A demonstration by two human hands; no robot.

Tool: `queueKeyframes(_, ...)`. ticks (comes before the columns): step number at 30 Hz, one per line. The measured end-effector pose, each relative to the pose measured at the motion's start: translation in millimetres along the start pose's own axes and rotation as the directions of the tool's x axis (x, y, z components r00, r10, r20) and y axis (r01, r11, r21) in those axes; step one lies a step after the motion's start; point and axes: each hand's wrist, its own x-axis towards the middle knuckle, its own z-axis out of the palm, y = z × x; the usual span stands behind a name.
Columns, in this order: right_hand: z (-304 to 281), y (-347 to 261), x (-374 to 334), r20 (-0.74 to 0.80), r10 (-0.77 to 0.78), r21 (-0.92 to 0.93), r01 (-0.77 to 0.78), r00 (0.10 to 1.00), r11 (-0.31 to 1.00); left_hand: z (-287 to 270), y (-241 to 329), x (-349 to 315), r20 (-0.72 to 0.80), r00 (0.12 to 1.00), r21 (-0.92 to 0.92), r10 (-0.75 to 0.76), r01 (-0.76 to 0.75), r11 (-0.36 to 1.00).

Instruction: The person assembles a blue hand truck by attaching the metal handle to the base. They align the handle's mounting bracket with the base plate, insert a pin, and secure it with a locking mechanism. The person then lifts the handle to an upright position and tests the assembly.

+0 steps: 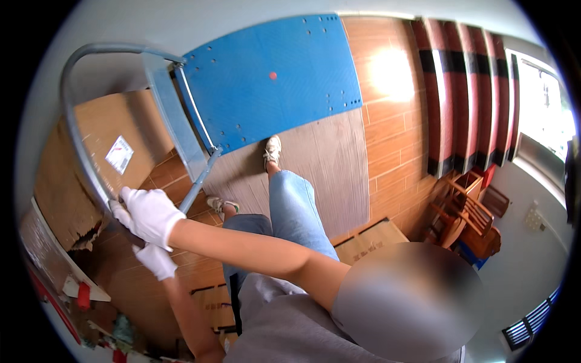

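A flatbed trolley with a blue platform [242, 91] stands in front of me, and its grey tubular metal handle [68, 97] loops round toward the left. My right hand [151, 216], in a white glove, is closed round the near part of that handle. Just below it, my left hand [156, 260], also white-gloved, is closed at the same bar; its fingers are partly hidden. Nothing lies on the platform's blue deck, which has small holes near its corners and a red dot in the middle.
Large cardboard boxes [91, 133] lean left of the trolley. A flat brown board [321, 157] lies beside the platform under one foot. Stacked wooden chairs [463, 212] and a striped curtain [463, 97] stand at right. Flat cartons [375, 239] lie behind me on the wood-look tiled floor [387, 130].
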Motion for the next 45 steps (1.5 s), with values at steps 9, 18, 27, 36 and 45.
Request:
queueKeyframes(9,-97.1,302.0,-112.7,-0.442,0.67,0.055,-0.727,0.597,0.684,27.4,130.2,64.5,-0.024,0.996,0.249,-0.084,0.087,0.964)
queueKeyframes(18,-136.9,416.8,-186.2,-0.378,0.834,0.09,-0.881,0.401,0.464,9.7,104.4,72.5,-0.161,0.958,0.611,0.236,-0.091,0.786)
queueKeyframes(27,-107.8,537.4,-182.3,-0.321,0.926,0.493,-0.8,0.199,0.343,36.7,97.2,91.2,-0.026,0.919,0.892,0.394,-0.157,0.423)
queueKeyframes(36,-90.0,586.2,-166.2,-0.233,0.959,0.585,-0.765,0.16,0.27,-58.6,102.1,136.1,0.106,0.945,0.967,0.31,-0.17,0.188)
queueKeyframes(45,-76.4,606.4,-174.8,-0.315,0.948,0.548,-0.806,0.046,0.221,1.3,81.5,123.0,-0.153,0.941,0.938,0.301,0.043,0.343)
